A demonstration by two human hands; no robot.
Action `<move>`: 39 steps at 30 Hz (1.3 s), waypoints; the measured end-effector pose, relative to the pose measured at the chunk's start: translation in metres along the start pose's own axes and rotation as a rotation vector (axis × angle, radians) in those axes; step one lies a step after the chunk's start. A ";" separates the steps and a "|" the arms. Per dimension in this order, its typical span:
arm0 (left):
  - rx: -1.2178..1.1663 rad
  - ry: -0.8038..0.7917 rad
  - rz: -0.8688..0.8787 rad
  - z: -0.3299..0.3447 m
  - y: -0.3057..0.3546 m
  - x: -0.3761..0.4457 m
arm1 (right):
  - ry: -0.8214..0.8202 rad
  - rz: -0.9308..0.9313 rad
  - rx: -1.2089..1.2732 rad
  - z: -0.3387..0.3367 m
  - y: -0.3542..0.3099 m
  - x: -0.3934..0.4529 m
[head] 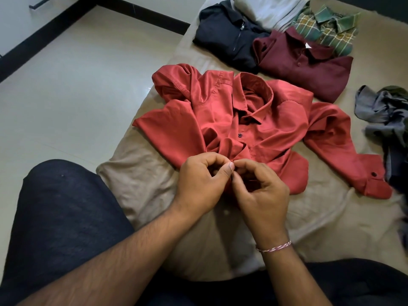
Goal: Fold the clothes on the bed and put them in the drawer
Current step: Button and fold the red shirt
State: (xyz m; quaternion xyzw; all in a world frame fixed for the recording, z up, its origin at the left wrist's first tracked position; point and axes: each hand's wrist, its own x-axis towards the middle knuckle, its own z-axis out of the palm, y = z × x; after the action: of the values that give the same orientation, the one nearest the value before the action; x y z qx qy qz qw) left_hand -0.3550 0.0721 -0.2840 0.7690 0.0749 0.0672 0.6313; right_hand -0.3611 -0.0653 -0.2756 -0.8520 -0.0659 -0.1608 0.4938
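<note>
A red long-sleeved shirt (260,120) lies face up and rumpled on the beige bed (143,180), collar away from me, one sleeve stretched out to the right. My left hand (201,180) and my right hand (258,188) meet at the shirt's front placket near its lower end. Both pinch the red fabric between thumb and fingers, and the spot they hold is hidden by the fingers. Folded shirts lie at the far end of the bed: a maroon one (309,67), a navy one (227,34), a green plaid one (329,29) and a pale grey one (271,9).
A heap of unfolded grey and dark clothes (388,120) lies at the bed's right edge. The tiled floor (77,85) runs along the left of the bed. White furniture with a dark handle (36,4) stands at the top left. My knees in dark trousers frame the near edge.
</note>
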 end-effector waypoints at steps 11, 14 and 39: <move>-0.207 -0.144 -0.116 0.005 -0.009 0.009 | 0.056 -0.043 -0.038 0.006 0.002 0.002; -0.304 -0.130 -0.145 0.008 -0.010 0.007 | 0.032 0.216 0.184 0.011 0.007 0.003; -0.013 -0.254 0.032 -0.015 -0.014 0.031 | -0.044 0.511 0.663 -0.016 0.016 0.022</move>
State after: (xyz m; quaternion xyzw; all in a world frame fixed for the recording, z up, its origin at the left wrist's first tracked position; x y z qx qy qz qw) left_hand -0.3276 0.0954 -0.2945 0.7684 -0.0185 -0.0205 0.6393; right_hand -0.3395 -0.0884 -0.2737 -0.6391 0.0890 0.0149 0.7638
